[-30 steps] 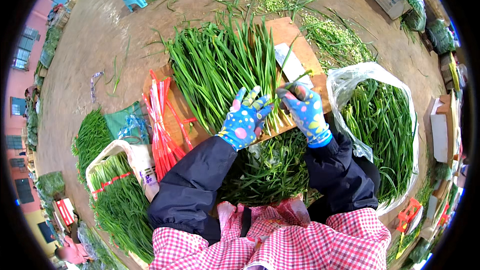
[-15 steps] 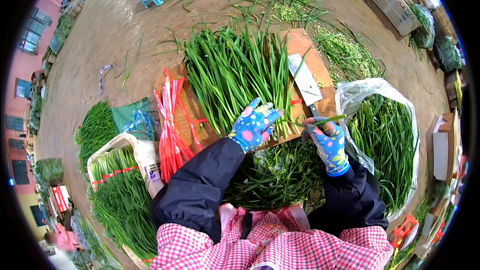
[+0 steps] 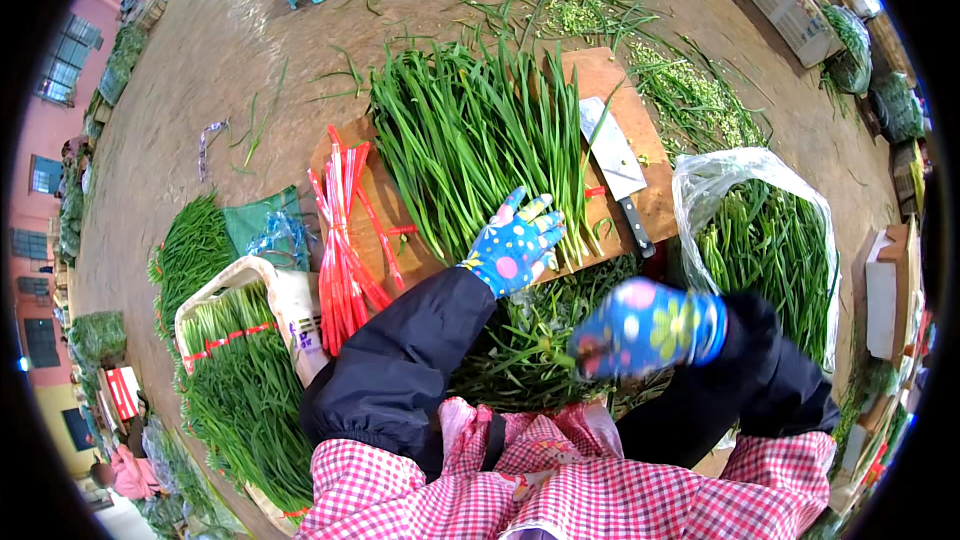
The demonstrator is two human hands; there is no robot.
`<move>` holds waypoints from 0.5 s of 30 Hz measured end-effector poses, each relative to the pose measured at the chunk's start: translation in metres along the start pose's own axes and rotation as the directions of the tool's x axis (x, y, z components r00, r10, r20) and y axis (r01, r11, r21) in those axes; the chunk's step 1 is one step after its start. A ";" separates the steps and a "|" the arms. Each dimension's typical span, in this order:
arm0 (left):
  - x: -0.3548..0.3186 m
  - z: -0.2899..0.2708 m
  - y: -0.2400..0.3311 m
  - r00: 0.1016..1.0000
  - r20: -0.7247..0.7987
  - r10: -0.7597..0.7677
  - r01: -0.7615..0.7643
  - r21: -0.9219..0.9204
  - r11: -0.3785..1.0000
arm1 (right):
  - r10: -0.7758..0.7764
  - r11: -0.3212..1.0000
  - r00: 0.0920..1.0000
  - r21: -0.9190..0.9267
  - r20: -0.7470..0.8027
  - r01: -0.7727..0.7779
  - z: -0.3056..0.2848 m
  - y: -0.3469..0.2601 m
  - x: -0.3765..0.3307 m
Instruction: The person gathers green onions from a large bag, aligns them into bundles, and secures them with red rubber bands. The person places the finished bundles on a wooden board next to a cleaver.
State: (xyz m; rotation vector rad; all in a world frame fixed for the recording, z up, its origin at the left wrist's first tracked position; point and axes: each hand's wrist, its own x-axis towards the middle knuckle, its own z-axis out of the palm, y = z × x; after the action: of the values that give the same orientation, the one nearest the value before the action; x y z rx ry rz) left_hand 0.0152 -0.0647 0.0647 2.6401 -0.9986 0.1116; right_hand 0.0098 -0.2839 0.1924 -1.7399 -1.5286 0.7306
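The left hand (image 3: 515,245), in a blue spotted glove, rests flat on the near end of a spread of green chives (image 3: 480,140) lying on a wooden board (image 3: 605,80). The right hand (image 3: 645,328), gloved alike, is closed and blurred above a darker heap of trimmings (image 3: 520,340). A cleaver (image 3: 615,165) lies on the board just beside the chives, red ties (image 3: 340,230) at its left edge, and a clear bag of greens (image 3: 765,240) sits to the right.

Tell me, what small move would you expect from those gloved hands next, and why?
Probably the right hand reaches forward again to the green stalks on the board. It hangs low over the heap of stalks near the lap, blurred, fingers curled. The left hand lies spread on the near end of the board's stalks, as if holding them ready.
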 end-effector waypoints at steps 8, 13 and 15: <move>-0.017 -0.033 0.019 0.993 0.033 0.117 -0.111 -0.156 0.982 | -0.025 0.826 0.394 -0.241 -0.919 -0.509 -0.140 0.019 0.063; -0.038 -0.032 -0.012 0.996 -0.087 0.007 -0.019 -0.137 0.990 | 0.088 0.859 0.698 -0.300 -0.710 -0.414 -0.069 0.063 0.079; -0.039 -0.033 -0.009 0.999 -0.009 -0.041 0.040 -0.114 0.993 | 0.354 0.895 0.692 0.014 -0.629 -0.446 -0.027 0.094 0.067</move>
State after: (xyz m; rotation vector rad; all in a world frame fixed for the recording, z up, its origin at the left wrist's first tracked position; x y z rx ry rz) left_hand -0.0066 -0.0232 0.0869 2.5513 -0.9185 0.0589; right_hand 0.0969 -0.2268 0.1349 -2.1734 -0.7587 0.1876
